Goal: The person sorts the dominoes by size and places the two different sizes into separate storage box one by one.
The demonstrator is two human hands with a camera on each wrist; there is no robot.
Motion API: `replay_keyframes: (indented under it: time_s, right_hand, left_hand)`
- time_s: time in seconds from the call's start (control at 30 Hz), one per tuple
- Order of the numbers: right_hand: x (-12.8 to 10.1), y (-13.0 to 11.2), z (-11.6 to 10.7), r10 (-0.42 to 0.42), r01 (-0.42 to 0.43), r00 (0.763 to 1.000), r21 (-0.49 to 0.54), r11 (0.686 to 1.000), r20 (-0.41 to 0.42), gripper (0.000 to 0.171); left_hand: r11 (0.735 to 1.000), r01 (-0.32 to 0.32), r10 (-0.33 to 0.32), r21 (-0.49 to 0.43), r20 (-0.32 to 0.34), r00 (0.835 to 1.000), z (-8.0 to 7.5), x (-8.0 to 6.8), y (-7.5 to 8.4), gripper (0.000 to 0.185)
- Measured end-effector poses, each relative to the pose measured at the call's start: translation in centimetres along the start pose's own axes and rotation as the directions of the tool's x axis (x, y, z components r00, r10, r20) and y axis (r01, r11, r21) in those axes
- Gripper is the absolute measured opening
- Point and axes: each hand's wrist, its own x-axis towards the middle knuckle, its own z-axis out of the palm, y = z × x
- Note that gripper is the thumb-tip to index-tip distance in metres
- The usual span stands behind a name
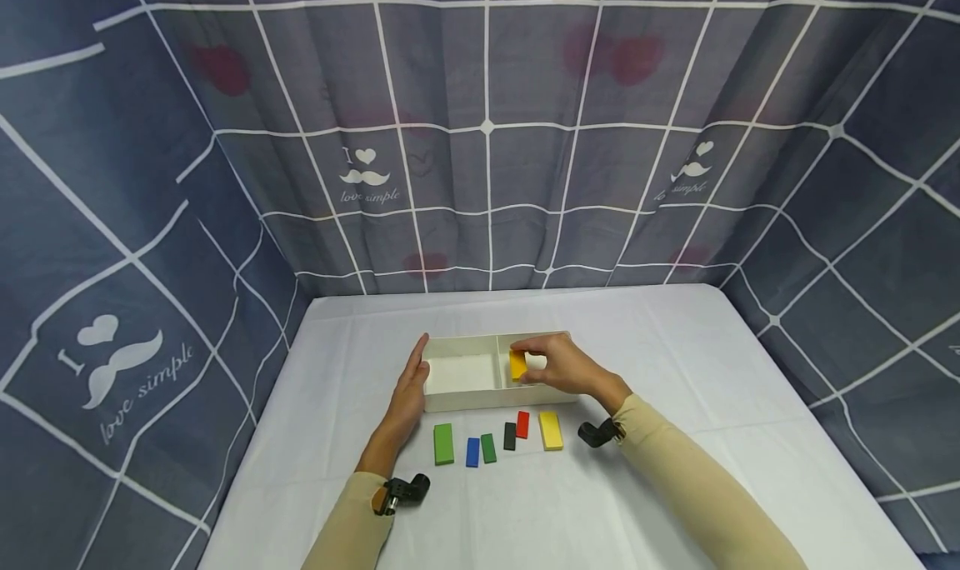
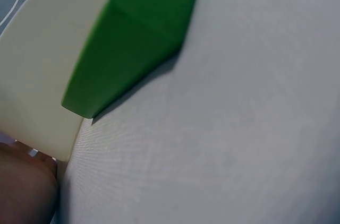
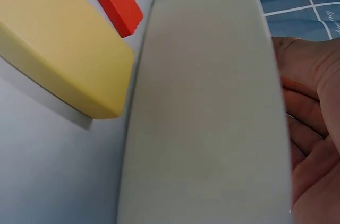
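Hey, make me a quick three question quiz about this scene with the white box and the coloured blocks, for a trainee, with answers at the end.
1. True or false: the left hand grips a green block.
2. Which compartment of the white box is the orange block in? A. left B. right
3. How many blocks lie on the table in front of the box?

Key:
1. False; it rests flat against the box's left end.
2. B; the right hand pinches it there.
3. Six: large green block, blue, small green, black, red, yellow.
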Motion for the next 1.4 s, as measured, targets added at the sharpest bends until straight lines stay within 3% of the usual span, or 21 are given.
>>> replay_keyframes:
  time_s: [0.3, 1.4]
  right_hand:
    - [0.8, 0.4, 1.2, 0.038, -0.039, 0.998, 0.024, 0.999, 0.043, 0.058]
    - [3.4, 0.5, 1.8, 0.092, -0.096, 0.985, 0.023, 0.995, 0.146, 0.063]
  left_hand:
    - [1.0, 0.016, -0.016, -0.008, 0.006, 1.0, 0.1, -0.1, -0.1, 0.056]
    - [1.0, -0.001, 0.002, -0.017, 0.006, 1.0, -0.1, 0.2, -0.1, 0.056]
